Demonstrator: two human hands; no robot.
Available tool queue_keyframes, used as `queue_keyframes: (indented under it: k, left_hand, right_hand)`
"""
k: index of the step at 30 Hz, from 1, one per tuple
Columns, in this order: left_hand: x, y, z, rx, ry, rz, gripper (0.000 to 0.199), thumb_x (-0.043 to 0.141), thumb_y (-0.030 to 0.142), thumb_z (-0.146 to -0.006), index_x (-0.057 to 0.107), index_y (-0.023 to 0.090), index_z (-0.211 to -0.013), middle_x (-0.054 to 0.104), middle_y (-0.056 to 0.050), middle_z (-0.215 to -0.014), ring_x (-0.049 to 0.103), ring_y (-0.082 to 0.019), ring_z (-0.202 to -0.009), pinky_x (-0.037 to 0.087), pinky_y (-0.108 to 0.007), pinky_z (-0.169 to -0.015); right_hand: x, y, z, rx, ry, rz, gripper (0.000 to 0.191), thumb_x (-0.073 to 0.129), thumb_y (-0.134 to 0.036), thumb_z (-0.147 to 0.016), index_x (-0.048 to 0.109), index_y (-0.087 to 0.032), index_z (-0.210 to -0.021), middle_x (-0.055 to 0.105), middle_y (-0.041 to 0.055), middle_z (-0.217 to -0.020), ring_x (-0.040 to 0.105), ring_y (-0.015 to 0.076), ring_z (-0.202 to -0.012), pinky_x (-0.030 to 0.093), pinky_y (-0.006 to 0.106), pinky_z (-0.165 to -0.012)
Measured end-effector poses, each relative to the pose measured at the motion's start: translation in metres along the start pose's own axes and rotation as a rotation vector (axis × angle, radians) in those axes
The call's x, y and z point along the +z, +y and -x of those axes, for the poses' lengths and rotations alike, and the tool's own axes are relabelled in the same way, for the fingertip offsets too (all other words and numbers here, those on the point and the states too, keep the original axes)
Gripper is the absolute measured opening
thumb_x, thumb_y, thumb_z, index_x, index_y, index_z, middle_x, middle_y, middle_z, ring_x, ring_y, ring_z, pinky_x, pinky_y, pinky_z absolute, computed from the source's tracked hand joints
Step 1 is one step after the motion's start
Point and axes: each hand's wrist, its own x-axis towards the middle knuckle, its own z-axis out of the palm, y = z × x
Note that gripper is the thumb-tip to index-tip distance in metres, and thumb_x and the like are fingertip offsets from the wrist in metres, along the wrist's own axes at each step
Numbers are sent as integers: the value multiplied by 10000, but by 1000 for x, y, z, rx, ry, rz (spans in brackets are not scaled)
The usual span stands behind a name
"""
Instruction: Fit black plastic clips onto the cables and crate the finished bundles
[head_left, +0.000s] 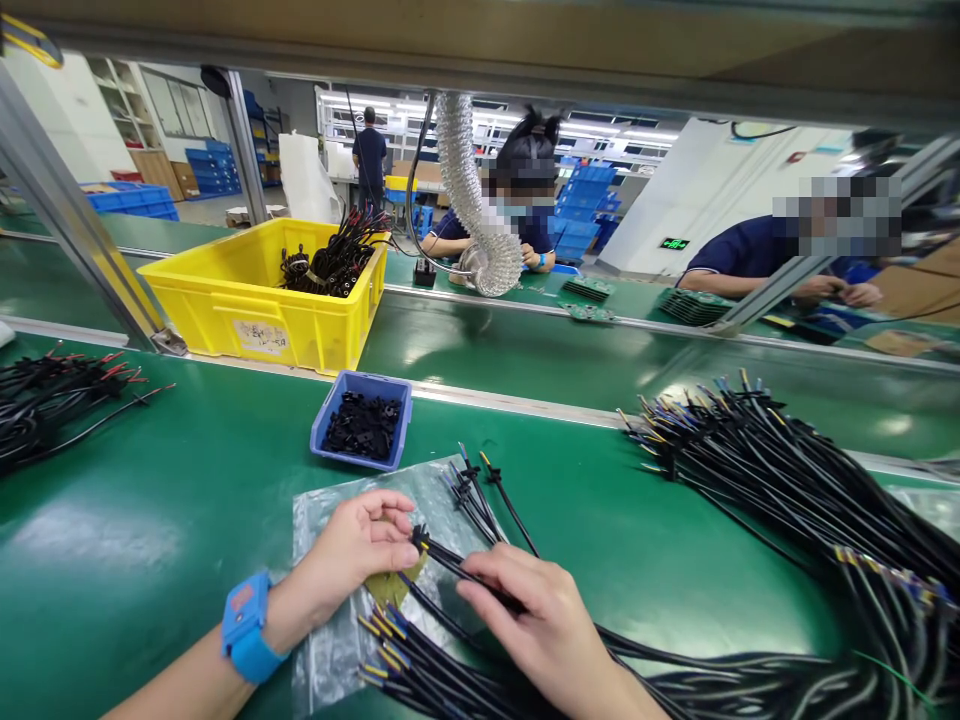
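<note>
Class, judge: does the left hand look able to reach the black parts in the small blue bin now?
Probably yes: the left hand sits close to the small blue bin, its top is open, and nothing visible covers the black parts.

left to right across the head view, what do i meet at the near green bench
Black cables with red wire tips → blue wristband → left hand → right hand → big upper-right heap of long black cables.
</note>
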Motion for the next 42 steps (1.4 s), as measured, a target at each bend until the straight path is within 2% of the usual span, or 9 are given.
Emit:
queue_keyframes:
  k: [10,15,18,21,25,29,33,38,42]
  left_hand:
    - [4,2,2,-1,63,-50,484,765,81,-501,567,154,-936,577,30,-767,565,-72,-633,444,-185,-595]
    - [4,4,2,-65,-5,-186,345,752,131,-513,644,108,-840,644,-13,-689,565,-99,-620,439,-210,-603]
    - [5,5,4,-63,13,-247,306,755,168,-518,676,110,-808,678,-43,-745,589,-133,-668,458,-240,-639]
    - [8,4,6,15,29,-310,261,740,174,-538,694,127,-790,684,-46,-769,602,-156,-689,475,-263,-660]
    - [14,3,10,209,82,-508,132,711,135,-595,710,165,-724,669,-31,-755,599,-161,-690,476,-254,-643]
    - [17,2,14,329,106,-680,125,725,114,-618,721,194,-715,679,-24,-738,609,-172,-738,474,-262,-715]
    - [19,0,16,379,58,-776,114,724,118,-643,724,201,-721,686,-24,-749,611,-168,-738,468,-258,-725]
    - [25,0,19,376,-26,-780,117,717,96,-648,729,195,-708,661,-13,-692,601,-151,-693,452,-232,-659]
    - [28,3,18,332,-15,-734,134,736,99,-617,731,200,-705,658,-6,-678,596,-153,-681,439,-234,-656]
  right_hand:
    - [3,1,2,-68,47,89,119,488,-211,-878,596,-172,-847,596,15,-645,534,109,-524,392,205,-489]
    - [3,3,2,-58,-5,82,156,466,-232,-893,605,-174,-853,598,18,-650,547,115,-536,403,211,-502]
    - [4,3,1,-59,-11,111,183,447,-244,-902,610,-173,-856,600,23,-653,551,120,-535,404,215,-497]
    - [6,2,2,-75,-5,187,196,425,-230,-908,608,-165,-881,604,33,-661,556,128,-538,408,222,-502]
    - [12,0,6,-112,15,275,202,397,-189,-911,596,-153,-925,610,47,-674,557,140,-541,400,232,-500]
    - [15,-3,5,-73,-29,149,218,373,-183,-912,589,-155,-905,612,41,-664,547,141,-550,388,236,-506]
    - [14,-5,0,68,-138,-41,253,368,-213,-911,580,-166,-782,592,25,-643,538,129,-578,383,223,-543]
    - [16,-7,-2,154,-216,-122,327,370,-285,-912,495,-183,-628,482,-26,-544,453,105,-519,320,216,-508]
    - [17,-6,-3,209,-228,-177,357,371,-324,-909,453,-187,-590,430,-41,-524,419,97,-502,299,215,-497]
